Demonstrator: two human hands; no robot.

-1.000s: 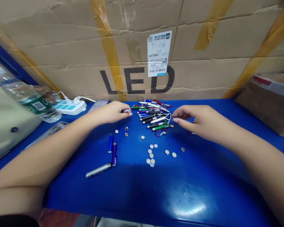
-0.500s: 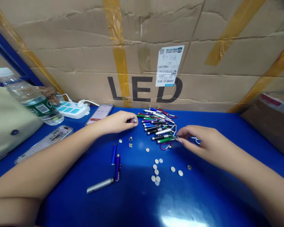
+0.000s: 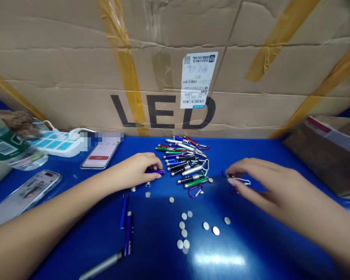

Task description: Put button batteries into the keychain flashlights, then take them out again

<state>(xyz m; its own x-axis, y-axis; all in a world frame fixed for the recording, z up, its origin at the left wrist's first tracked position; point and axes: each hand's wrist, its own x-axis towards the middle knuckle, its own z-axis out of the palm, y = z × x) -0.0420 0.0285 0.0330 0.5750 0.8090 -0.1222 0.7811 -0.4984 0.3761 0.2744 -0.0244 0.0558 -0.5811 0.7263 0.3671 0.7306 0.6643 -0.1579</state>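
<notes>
Cardboard box [image 3: 70,77] lettered LED stands behind the blue tabletop [image 3: 151,256]. My left forearm [image 3: 72,212] and right forearm [image 3: 317,214] reach forward and slant inward. Between my hands lies a heap of penlights [image 3: 189,159] with carabiners. My right hand [image 3: 253,179] is arched, knuckles up, forefinger and thumb brought to a narrow pinch beside a silver carabiner [image 3: 243,181]; I cannot tell whether I grip it. My left hand [image 3: 142,170] is low over the table, fingers curled round 1 purple penlight [image 3: 155,171], thumb along its near side, just left of the heap. 3 loose penlights [image 3: 128,233], blue, purple and silver, lie nearer me. Button cells [image 3: 184,233] are scattered between my forearms.
</notes>
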